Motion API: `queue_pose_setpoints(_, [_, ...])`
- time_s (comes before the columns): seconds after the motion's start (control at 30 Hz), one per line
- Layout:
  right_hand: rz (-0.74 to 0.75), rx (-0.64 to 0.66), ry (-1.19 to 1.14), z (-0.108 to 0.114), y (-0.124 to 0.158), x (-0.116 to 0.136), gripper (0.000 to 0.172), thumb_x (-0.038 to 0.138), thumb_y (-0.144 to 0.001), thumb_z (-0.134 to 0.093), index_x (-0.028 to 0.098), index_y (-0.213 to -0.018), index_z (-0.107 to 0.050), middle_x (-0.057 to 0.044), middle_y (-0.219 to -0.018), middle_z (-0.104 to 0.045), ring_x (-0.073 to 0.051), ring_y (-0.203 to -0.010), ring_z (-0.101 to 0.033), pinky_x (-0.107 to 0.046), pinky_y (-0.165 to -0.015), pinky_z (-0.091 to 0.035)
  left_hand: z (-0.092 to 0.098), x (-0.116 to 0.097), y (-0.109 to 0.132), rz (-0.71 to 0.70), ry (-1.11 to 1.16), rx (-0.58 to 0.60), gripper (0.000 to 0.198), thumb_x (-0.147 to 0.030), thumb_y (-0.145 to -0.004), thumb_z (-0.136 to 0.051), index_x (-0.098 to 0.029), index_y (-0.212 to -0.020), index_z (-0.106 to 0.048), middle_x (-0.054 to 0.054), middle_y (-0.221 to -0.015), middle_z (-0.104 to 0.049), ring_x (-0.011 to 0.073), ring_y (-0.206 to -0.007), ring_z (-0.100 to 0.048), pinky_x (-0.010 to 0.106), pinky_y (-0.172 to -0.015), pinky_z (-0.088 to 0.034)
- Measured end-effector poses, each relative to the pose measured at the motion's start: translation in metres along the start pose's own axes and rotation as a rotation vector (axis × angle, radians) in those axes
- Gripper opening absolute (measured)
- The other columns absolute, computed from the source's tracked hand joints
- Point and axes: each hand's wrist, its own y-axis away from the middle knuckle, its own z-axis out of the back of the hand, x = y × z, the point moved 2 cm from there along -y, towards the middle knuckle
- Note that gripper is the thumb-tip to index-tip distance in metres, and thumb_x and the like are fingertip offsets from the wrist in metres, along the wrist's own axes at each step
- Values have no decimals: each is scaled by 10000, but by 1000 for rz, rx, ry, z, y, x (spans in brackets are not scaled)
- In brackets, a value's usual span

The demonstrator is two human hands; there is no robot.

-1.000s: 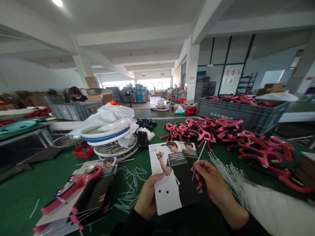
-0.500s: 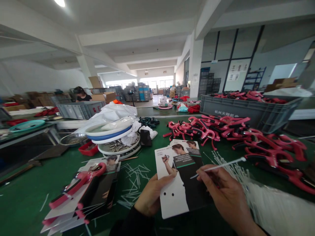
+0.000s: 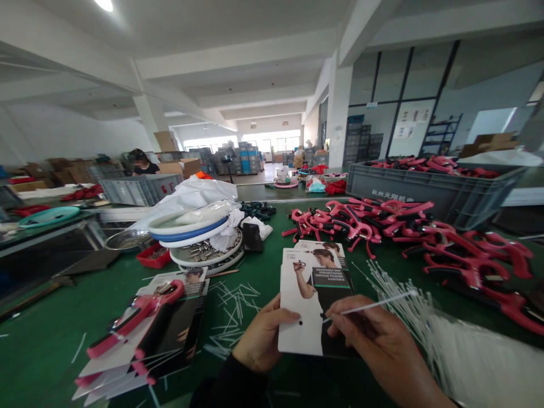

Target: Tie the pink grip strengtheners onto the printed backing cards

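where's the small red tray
The small red tray sits left in the head view, on the green workbench, between a steel bowl and stacked white trays.

We log a white factory hall: concrete columns [image 3: 338, 107], deep ceiling beams [image 3: 221, 65], bright windows [image 3: 267, 141] along the far wall.

Left hand [image 3: 264, 334] bare, no glove; dark long sleeve [image 3: 232, 385] at wrist; right hand [image 3: 378, 345] also bare.

Green workbench [image 3: 38, 345]: pink hand exercisers [image 3: 361, 224] heaped right, loose white cable ties [image 3: 229, 311], probably, carded exercisers [image 3: 140, 334] stacked left.
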Motion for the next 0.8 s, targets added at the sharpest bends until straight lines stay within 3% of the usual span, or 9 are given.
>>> queue_pose_setpoints(0.17, [2,-12,5,-4,1,-1,86,278,-812,-579,224,-799,-645,-15,-759,-652,-133,-679,-637,-200,-592,-511,-3,6,-2,-15,-40,19,634,-86,-617,-681,-169,-1213,-479,80,-945,-674,184,-709,-627,297,-676,-461])
queue_pose_setpoints(0.27, [-52,-41,-45,-8,0,-7,119,321,-806,-582,216,-794,-637,-18,-743,-653,-139,-649,-637,-214,-578,-510,-4,8,-3,-65,-46,28,898,-99,-633,-705,-235,-1380,-226,90,-1048,-644,188,-735,-631,306,-683,-468])
queue_pose_setpoints(0.37, [-113,-61,-63,-11,-1,-15,140,347,-801,-588,211,-801,-622,-7,-699,-639,-135,-607,-627,-213,-547,-492,-4,6,-2,-82,-66,-44,1075,-137,-634,-741,-346,-1401,-17,70,-1124,-613,177,-746,-635,311,-704,-467])
queue_pose_setpoints(0.4, [-124,-73,-64,-11,-1,-17,146,352,-797,-593,209,-801,-618,-5,-693,-635,-133,-602,-623,-211,-535,-484,-4,5,-2,-82,-79,-42,1065,-163,-635,-751,-365,-1395,-33,63,-1140,-604,172,-746,-633,309,-709,-464])
queue_pose_setpoints(0.47, [-143,-103,-70,-11,-2,-21,157,361,-790,-602,205,-801,-612,-6,-703,-631,-131,-600,-614,-209,-520,-472,-4,5,-2,-76,-135,14,886,-233,-639,-758,-330,-1356,-245,60,-1127,-606,161,-732,-624,295,-700,-453])
queue_pose_setpoints(0.57, [-163,-126,-96,-10,-2,-23,167,366,-777,-617,201,-800,-607,-8,-716,-626,-128,-593,-600,-214,-511,-464,-2,8,-3,-53,-303,65,460,-319,-622,-764,-178,-1024,-591,46,-891,-653,134,-650,-580,252,-625,-411])
queue_pose_setpoints(0.67, [-178,-130,-132,-11,-2,-23,179,373,-763,-630,197,-793,-606,-4,-700,-616,-122,-568,-582,-211,-482,-447,1,9,-4,-79,-451,14,313,-379,-604,-761,-133,-728,-614,-4,-653,-585,96,-578,-493,219,-562,-344])
queue_pose_setpoints(0.8, [-206,-118,-154,-14,-2,-23,204,381,-745,-649,185,-788,-614,1,-647,-603,-114,-539,-552,-206,-462,-421,1,8,-5,-110,-517,3,342,-444,-615,-731,-143,-676,-580,-28,-618,-537,87,-565,-442,219,-551,-312])
